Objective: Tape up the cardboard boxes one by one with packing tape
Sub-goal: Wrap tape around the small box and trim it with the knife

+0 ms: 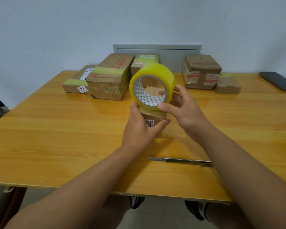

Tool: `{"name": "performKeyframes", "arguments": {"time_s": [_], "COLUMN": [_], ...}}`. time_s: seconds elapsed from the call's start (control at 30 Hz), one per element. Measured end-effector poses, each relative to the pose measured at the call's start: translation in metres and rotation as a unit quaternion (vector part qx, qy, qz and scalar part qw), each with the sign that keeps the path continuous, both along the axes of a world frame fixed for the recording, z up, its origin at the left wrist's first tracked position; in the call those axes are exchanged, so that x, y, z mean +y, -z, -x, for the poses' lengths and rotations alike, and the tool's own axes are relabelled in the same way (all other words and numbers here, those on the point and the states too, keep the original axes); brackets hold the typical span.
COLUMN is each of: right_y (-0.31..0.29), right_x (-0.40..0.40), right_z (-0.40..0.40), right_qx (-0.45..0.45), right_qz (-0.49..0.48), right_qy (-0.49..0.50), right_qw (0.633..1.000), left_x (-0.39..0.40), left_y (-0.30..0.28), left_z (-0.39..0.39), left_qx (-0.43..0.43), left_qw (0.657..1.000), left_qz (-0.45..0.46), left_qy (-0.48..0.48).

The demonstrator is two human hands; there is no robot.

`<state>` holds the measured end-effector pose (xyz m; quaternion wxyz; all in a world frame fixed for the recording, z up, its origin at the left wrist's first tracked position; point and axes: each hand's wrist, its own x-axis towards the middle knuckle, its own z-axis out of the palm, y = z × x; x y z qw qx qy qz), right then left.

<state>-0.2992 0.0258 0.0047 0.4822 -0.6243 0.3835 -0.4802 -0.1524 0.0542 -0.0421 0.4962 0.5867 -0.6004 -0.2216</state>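
Yellow tape already crosses some of the boxes at the far edge of the table (40, 123): the large box (108, 80) and the flat box (78, 83) on the left both show yellowish bands, so I judge those two as finished. For the box behind the roll (145, 63), the dark box (201, 71) on the right and the little flat box (228, 85) beside it, I cannot tell surely.

Now I work on the small box (153, 120) in the middle of the table. My left hand (139, 131) grips it, thumb across the labelled side, the other fingers behind it and hidden. My right hand (182, 106) holds the tape roll (151, 85) just above this box, thumb on the lower rim, one fingertip inside the core, the remaining fingers curled behind. The roll touches or almost touches the box top; I cannot tell which. I see no strip pulled out yet, so taping of this box seems only at its beginning. The cutter knife (180, 161) lies near me, untouched.
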Motion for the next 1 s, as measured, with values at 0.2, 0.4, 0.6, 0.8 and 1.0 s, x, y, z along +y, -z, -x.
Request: {"name": "performKeyframes", "arguments": {"time_s": [0.2,0.4,0.6,0.8,1.0], "right_y": [-0.005,-0.02,-0.015,-0.017,-0.021], "right_x": [-0.001,-0.001,0.002,0.002,-0.001], "right_z": [0.007,0.058,0.07,0.076,0.073], "right_qx": [-0.045,-0.031,-0.002,0.048,0.057], "right_qz": [0.0,0.013,0.017,0.044,0.064], "right_qy": [-0.009,0.006,-0.003,0.0,-0.001], "right_qw": [0.999,0.999,1.0,0.998,0.996], "left_x": [0.001,0.001,0.001,0.001,0.002], "left_y": [0.007,0.004,0.0,-0.001,-0.002], "left_z": [-0.004,-0.005,-0.005,-0.005,-0.006], "left_qx": [0.026,0.009,0.005,-0.001,-0.013], "left_qw": [0.999,1.0,0.999,0.999,0.999], "left_qz": [-0.018,-0.02,-0.034,-0.042,-0.039], "left_qy": [-0.003,-0.012,-0.019,-0.021,-0.011]}}
